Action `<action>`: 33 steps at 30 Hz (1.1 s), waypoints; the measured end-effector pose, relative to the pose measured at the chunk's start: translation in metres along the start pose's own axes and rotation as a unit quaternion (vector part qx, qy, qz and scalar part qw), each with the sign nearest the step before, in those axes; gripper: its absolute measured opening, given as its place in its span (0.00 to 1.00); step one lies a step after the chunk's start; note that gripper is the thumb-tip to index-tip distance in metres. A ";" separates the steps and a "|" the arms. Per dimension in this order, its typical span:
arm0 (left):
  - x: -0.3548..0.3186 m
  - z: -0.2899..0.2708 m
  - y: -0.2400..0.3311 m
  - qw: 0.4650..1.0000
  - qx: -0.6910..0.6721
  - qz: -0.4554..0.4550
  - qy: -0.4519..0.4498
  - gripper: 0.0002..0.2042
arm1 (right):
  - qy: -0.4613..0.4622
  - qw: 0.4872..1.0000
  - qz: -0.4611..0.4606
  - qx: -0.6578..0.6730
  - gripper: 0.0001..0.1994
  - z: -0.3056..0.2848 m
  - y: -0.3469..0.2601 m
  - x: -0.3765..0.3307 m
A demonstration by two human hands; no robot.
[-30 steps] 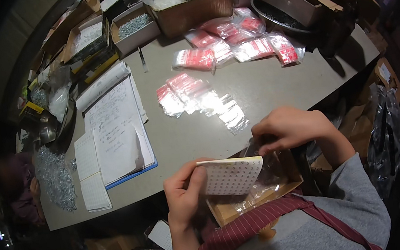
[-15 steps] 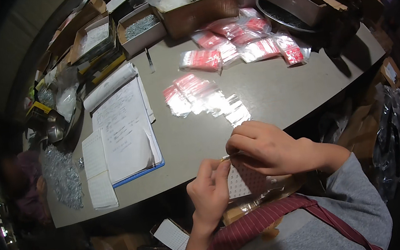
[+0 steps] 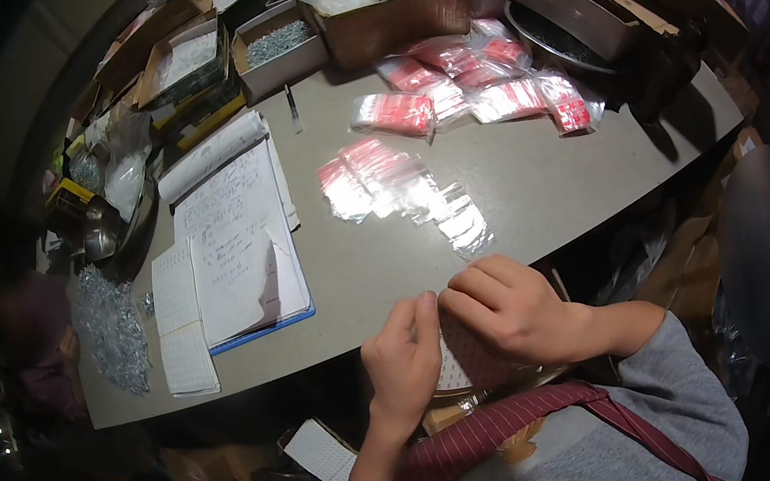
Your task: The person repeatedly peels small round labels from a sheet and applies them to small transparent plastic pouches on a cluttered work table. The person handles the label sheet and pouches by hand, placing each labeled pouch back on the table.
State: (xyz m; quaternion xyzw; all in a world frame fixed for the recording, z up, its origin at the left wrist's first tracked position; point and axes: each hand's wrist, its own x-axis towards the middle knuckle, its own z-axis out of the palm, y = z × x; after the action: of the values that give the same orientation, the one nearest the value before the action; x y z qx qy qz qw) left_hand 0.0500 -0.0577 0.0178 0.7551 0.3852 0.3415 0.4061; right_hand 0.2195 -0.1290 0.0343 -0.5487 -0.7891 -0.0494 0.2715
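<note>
Hands have closed in on each other since a second ago. Then the left hand (image 3: 403, 365) held a white dotted sheet (image 3: 461, 366) up flat and in full view while the right hand (image 3: 509, 307) reached down to the right of it. Half a second ago the right hand had come across over the sheet. Now both hands meet at the near edge of the counter (image 3: 532, 184), and the sheet is almost wholly hidden between and beneath them; only a small strip of it shows below the right palm. The right fingers are curled over the sheet's top and the left fingers press in from the left, fingertips touching the right hand, so both look clamped on the sheet, probably picking at something on its surface. What they pinch, if anything, is too small to tell.

Farther off on the counter, a loose row of clear bags (image 3: 402, 185) lies unmoved, with red-filled bags (image 3: 472, 90) beyond. A notebook (image 3: 236, 244) sits at left, a heap of screws (image 3: 112, 327) at far left.
</note>
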 end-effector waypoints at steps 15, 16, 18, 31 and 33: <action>0.027 0.030 -0.003 0.940 0.102 0.306 -0.107 0.06 | 0.040 0.883 0.270 0.382 0.06 -0.045 0.071 0.010; 0.025 0.033 -0.005 0.937 0.104 0.311 -0.123 0.06 | 0.017 0.888 0.272 0.371 0.07 -0.045 0.078 0.008; 0.020 0.033 -0.005 0.930 0.100 0.322 -0.150 0.06 | -0.029 0.893 0.279 0.351 0.07 -0.045 0.088 0.003; 0.010 0.022 0.004 0.932 0.069 0.313 -0.167 0.05 | -0.138 0.967 0.169 0.132 0.13 -0.013 0.086 0.005; 0.011 0.022 0.006 0.933 0.070 0.312 -0.164 0.05 | -0.130 0.972 0.173 0.096 0.15 -0.014 0.084 0.007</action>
State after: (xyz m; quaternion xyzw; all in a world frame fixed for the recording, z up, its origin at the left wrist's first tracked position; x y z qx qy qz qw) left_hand 0.0749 -0.0584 0.0160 0.9092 0.0814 0.2945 0.2829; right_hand 0.2984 -0.0957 0.0309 -0.6499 -0.7119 0.1457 0.2224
